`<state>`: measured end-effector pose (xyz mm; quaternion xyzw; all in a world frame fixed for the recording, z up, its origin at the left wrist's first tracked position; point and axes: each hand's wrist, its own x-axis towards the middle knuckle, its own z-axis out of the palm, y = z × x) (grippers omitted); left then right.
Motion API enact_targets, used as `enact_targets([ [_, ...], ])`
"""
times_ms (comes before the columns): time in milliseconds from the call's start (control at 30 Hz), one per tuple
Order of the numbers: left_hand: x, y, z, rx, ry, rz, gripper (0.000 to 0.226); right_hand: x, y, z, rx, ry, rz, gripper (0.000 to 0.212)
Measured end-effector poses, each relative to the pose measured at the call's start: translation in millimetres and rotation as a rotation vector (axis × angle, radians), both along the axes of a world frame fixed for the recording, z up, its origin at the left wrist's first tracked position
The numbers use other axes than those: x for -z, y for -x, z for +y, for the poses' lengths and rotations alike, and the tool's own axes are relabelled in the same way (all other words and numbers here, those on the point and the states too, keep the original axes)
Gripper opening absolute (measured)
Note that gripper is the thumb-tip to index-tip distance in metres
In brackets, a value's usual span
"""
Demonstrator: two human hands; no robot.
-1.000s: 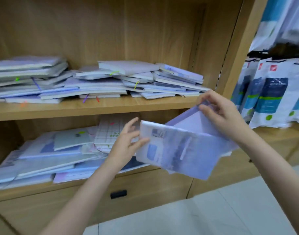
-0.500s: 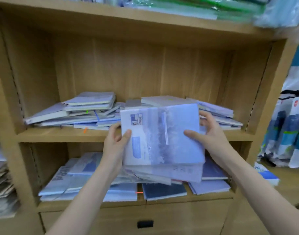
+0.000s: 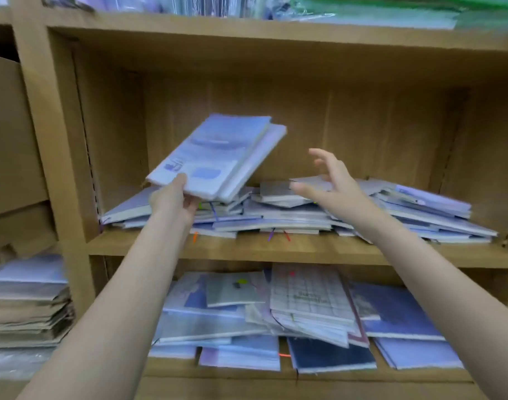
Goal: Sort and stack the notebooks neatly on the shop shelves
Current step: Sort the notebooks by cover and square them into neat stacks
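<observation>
Right now, in the head view, you are mid-placement: your left hand [image 3: 175,197] grips the near edge of 2 pale blue notebooks [image 3: 218,157], thumb on top and fingers underneath, holding them tilted up in the air above the left end of the middle shelf [image 3: 276,249]. Your right hand [image 3: 333,189] is empty, its fingers spread apart, reaching over the loose pile of notebooks [image 3: 319,215] that sprawls across that shelf. I judge the step to be making room or squaring the pile so the held pair can be laid down flat.

The next move calls for your right hand to press or gather the slumped pile, which fans out unevenly to the right, before your left lowers the pair. Set them down on the heap as it lies and they will likely slide. The lower shelf [image 3: 276,370] carries another jumble of notebooks, not yet sorted.

Compared with half a second ago, both hands held the bundle face-on in front of the shelf; your right hand has since let go, and the left has swung the pair up and leftward alone.
</observation>
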<state>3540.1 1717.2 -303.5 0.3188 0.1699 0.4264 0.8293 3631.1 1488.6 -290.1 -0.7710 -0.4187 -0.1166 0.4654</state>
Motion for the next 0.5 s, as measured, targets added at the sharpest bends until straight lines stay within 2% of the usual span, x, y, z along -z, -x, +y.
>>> enact_targets([
  [100, -6.2, -12.6, 9.6, -0.049, -0.113, 0.085, 0.036, 11.4, -11.7, 15.1, 0.026, -0.012, 0.04, 0.057],
  [200, -8.7, -19.6, 12.8, 0.018, -0.167, 0.12, 0.022, 25.5, -30.7, 17.5, 0.087, 0.021, 0.129, 0.05],
  [300, -2.0, -22.1, 3.7, -0.029, -0.279, 0.205, 0.008, 40.6, -47.5, 13.9, 0.148, 0.02, 0.141, 0.043],
  [367, 18.9, -23.8, -7.3, -0.141, -0.37, 0.302, 0.014, 49.6, -54.8, 11.0, 0.192, 0.08, 0.005, 0.042],
  [433, 37.3, -22.2, -19.2, -0.168, -0.381, 0.248, 0.004, 55.1, -60.7, 9.0, 0.225, 0.153, -0.153, 0.043],
  [500, 40.4, -20.9, -25.5, -0.133, -0.309, 0.145, 0.013, 57.2, -67.8, 7.4, 0.248, 0.191, -0.236, 0.043],
])
